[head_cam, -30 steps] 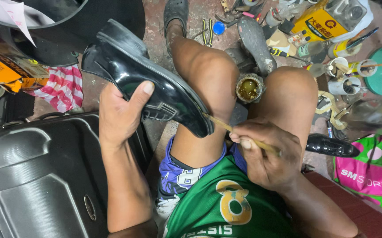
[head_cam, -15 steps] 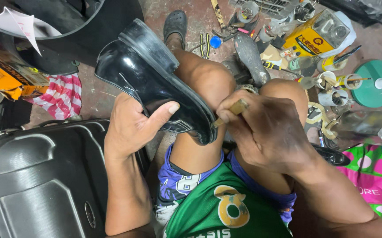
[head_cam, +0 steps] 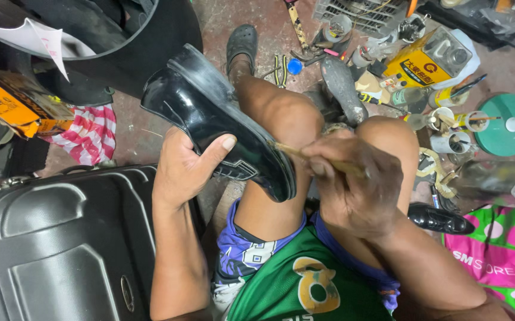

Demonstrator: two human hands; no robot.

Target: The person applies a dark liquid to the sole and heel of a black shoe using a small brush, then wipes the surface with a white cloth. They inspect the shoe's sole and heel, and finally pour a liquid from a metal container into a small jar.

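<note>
We hold a glossy black shoe (head_cam: 222, 128) in our left hand (head_cam: 186, 169), grip clamped on it from below with the thumb pressed against its side; the shoe sits tilted above our left knee, toe end pointing up and away. Our right hand (head_cam: 352, 190) has its grip closed on a thin wooden stick (head_cam: 323, 160), whose tip touches the shoe near its heel end. A dark hard-shell suitcase (head_cam: 55, 244) lies just beside our left forearm. A second black shoe (head_cam: 442, 219) rests on the floor beside our right arm. Small tins and pots (head_cam: 454, 128) stand scattered beyond our knees, near a teal round base (head_cam: 507, 128)
</note>
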